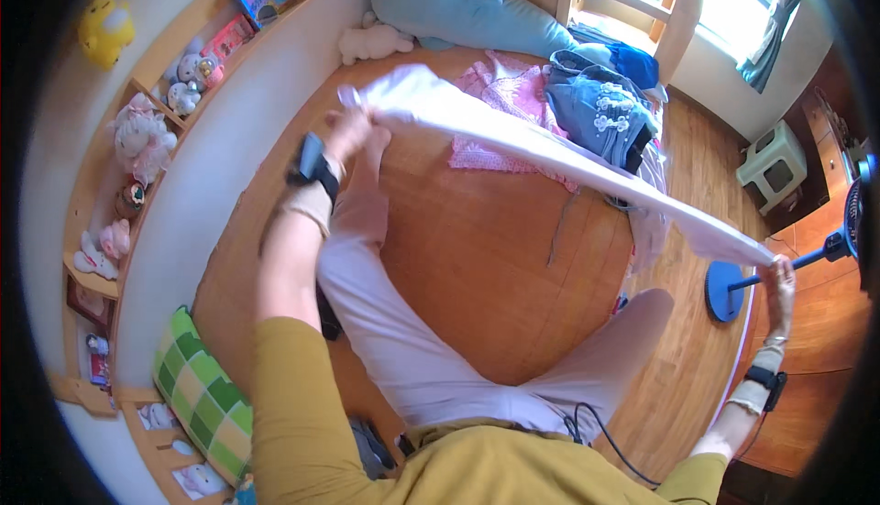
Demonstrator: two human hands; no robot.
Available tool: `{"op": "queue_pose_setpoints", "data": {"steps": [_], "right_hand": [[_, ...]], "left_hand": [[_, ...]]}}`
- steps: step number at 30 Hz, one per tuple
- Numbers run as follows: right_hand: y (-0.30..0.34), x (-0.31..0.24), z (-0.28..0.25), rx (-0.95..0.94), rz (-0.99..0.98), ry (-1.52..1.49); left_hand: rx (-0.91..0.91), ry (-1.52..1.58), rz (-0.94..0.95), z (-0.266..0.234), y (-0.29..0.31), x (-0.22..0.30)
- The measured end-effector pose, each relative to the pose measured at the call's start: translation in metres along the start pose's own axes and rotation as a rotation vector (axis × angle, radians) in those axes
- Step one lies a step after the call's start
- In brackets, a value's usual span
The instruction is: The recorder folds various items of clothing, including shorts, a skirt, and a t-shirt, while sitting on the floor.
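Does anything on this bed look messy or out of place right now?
Mostly tidy. The one untidy spot is the heap at the far side: a crumpled blue denim garment lies on a rumpled pink cloth. The long white cloth is stretched taut between the left hand and right hand.

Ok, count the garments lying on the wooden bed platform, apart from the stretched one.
2: a pink patterned cotton garment at the middle, and a blue embroidered denim piece to its right. More may be hidden beneath them.

Fan (848, 230) cut off at right edge, shelf toys (142, 143) blurry.
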State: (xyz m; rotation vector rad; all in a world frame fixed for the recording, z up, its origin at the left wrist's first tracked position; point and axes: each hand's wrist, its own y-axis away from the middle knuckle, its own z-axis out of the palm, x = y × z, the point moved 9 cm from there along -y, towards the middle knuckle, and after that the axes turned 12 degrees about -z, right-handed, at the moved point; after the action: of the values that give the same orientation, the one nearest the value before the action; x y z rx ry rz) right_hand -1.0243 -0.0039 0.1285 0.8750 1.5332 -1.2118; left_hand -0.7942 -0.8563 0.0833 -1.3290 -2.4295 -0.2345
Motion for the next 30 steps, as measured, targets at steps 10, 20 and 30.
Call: {"op": "queue_pose_setpoints", "data": {"steps": [10,20,30], "right_hand": [[0.122,0.145,-0.004,0.014,0.403,0.095],[0.121,0.1,0.029,0.06,0.26,0.059],[0.095,0.062,0.029,0.008,0.182,0.153]], "left_hand": [[-0.276,-0.556,0.092,0.188,0.139,-0.068],[-0.232,-0.915,0.177,0.204,0.18,-0.012],[-0.454,-0.156,0.362,0.321,0.271,0.226]]}}
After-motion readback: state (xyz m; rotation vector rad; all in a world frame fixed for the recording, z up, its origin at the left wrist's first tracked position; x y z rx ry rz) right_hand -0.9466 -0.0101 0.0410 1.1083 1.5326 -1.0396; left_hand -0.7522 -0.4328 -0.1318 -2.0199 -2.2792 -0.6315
